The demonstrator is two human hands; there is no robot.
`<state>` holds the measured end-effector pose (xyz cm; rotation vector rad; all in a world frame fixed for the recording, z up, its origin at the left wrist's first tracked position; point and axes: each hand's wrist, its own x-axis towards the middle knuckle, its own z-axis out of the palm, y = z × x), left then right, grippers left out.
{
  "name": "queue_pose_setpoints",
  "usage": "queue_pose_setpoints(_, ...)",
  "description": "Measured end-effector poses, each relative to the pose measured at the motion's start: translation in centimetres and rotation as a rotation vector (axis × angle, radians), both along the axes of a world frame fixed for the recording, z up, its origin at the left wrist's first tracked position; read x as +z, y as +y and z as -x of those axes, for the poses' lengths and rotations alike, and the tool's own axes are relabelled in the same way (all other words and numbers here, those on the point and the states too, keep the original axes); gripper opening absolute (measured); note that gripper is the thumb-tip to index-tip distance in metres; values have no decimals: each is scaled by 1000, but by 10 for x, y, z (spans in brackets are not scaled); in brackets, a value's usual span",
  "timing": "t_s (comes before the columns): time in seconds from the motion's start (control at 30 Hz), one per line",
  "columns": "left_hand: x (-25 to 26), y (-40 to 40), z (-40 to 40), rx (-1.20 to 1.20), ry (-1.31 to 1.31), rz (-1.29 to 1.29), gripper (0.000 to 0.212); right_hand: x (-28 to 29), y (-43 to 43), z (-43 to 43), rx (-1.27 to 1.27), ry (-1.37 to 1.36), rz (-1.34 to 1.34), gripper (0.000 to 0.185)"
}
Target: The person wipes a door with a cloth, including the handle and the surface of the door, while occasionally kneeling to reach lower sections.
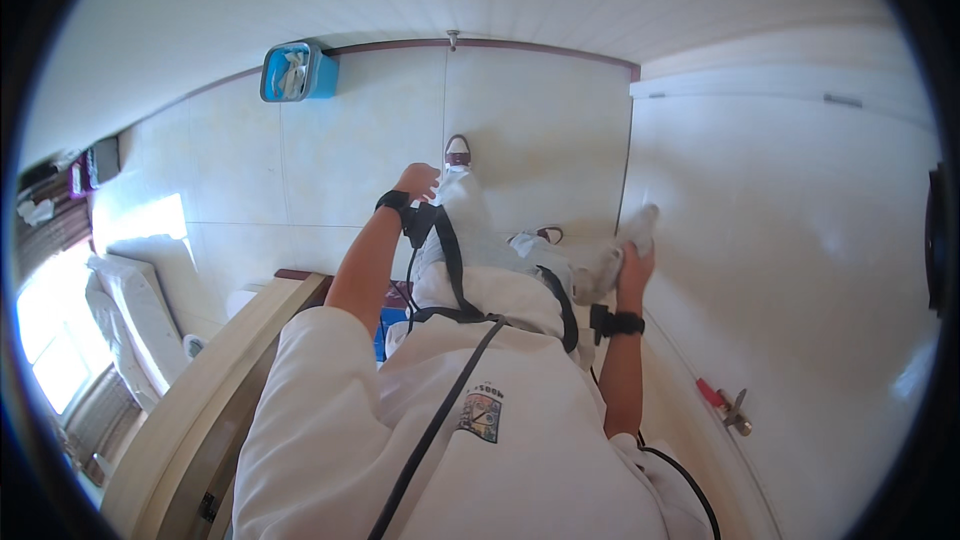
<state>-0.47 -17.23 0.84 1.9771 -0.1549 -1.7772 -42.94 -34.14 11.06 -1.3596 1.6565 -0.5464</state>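
My right hand (636, 270) grips a pale grey cloth (596, 277). One end of the cloth lies against a white door (765, 240), and the rest hangs beside my leg. My left hand (418, 181) hangs in front of my left thigh with loosely bent fingers and nothing visible in it. A black strap with a small device circles each wrist. On the door, nearer my body, is a metal handle (733, 412) with a red piece (708, 392) next to it.
A blue bin (322, 76) with crumpled pale items stands against the wall. A door stopper (452, 37) is fixed by the baseboard. To my left runs a wooden door frame (217, 382); beyond it is a wrapped white mattress-like slab (135, 315) near a bright window (64, 337).
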Motion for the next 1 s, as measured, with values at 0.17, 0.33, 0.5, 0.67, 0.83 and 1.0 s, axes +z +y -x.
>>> queue_pose_setpoints(0.17,7,-12,-51,336,40,209,35,13,-37,-180,301,15,-43,47)
queue_pose_setpoints(0.33,38,-25,-75,588,90,272,36,28,-51,-271,560,-86,-154,46)
queue_pose_setpoints(0.5,21,-22,-57,791,139,259,32,11,-69,-304,230,-383,-534,38)
queue_pose_setpoints(0.67,-21,-55,-33,1045,271,302,43,-45,-109,-365,203,-426,-918,29)
queue_pose_setpoints(0.83,-71,-108,-40,1345,618,502,53,-84,-115,-445,424,-357,-1009,31)
queue_pose_setpoints(1.0,-121,-129,-52,1585,827,499,50,-179,-135,-463,340,-251,-1227,27)
